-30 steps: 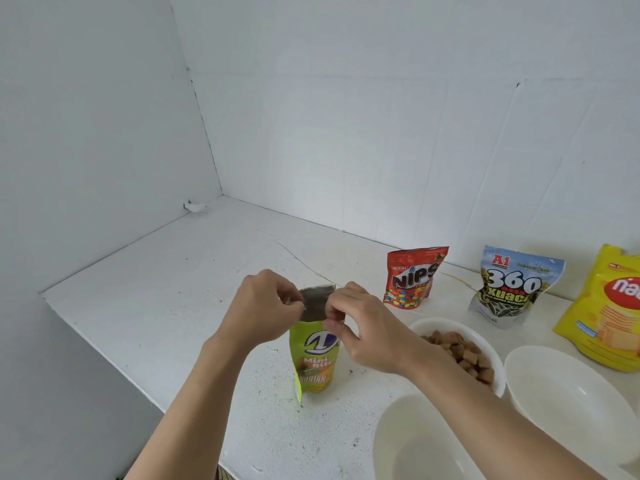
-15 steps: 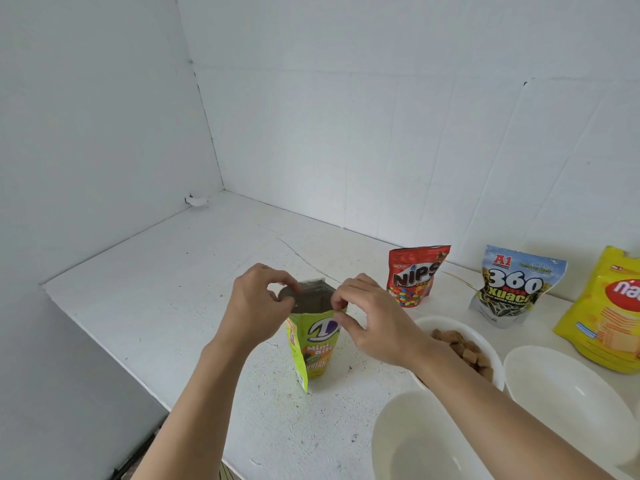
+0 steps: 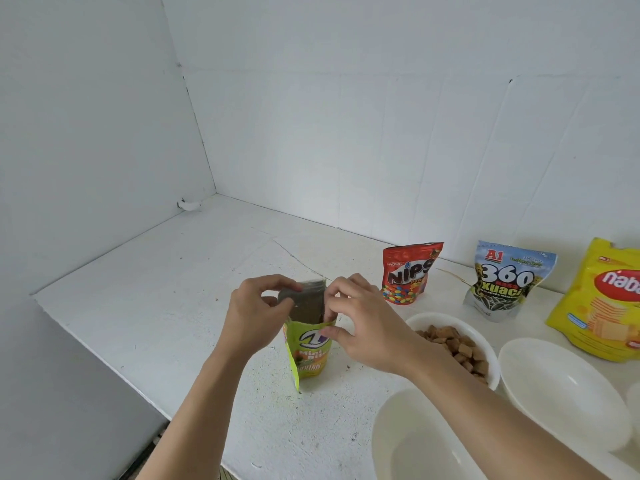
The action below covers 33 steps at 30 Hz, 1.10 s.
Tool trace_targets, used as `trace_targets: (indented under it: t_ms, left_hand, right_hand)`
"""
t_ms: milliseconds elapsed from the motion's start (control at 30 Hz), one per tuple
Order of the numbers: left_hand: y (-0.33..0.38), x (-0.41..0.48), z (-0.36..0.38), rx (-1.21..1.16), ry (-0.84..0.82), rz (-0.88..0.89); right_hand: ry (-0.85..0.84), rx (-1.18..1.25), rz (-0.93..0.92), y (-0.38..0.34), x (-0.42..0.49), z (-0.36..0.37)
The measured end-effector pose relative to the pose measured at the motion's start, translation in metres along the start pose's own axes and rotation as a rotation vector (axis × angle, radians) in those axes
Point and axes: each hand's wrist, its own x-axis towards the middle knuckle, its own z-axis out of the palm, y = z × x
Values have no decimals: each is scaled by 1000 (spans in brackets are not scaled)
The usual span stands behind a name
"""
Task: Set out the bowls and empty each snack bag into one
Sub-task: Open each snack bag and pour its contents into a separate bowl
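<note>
The left hand (image 3: 258,317) pinches the far left lip of the green snack bag (image 3: 310,356), and the right hand (image 3: 365,329) pinches its near right lip, set lower than half a second ago. Between them the mouth gapes wider than before, when the top was pressed nearly flat, and more silver lining shows. The bag stands upright on the white counter (image 3: 156,306) as it did, just left of a white bowl (image 3: 446,315) holding brown snack pieces. Two empty bowls (image 3: 408,445) (image 3: 561,386) sit nearer and to the right. Along the wall, unmoved, stand a red bag (image 3: 410,275), a blue-and-white bag (image 3: 510,278) and a yellow bag (image 3: 602,306).
</note>
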Motion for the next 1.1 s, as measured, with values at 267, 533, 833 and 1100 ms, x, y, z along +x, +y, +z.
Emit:
trace_targets:
  t_ms: [267, 533, 833, 1100]
  left_hand:
    - [5, -4, 4, -160, -76, 12]
    - [18, -28, 12, -329, -154, 154]
    - [17, -31, 8, -402, -245, 206]
    - [-3, -45, 13, -408, -325, 157]
  right_hand:
    - [67, -112, -150, -11, 6, 6]
    - [356, 121, -58, -17, 13, -8]
    - [534, 439, 177, -15, 29, -42]
    - [656, 525, 349, -4, 27, -63]
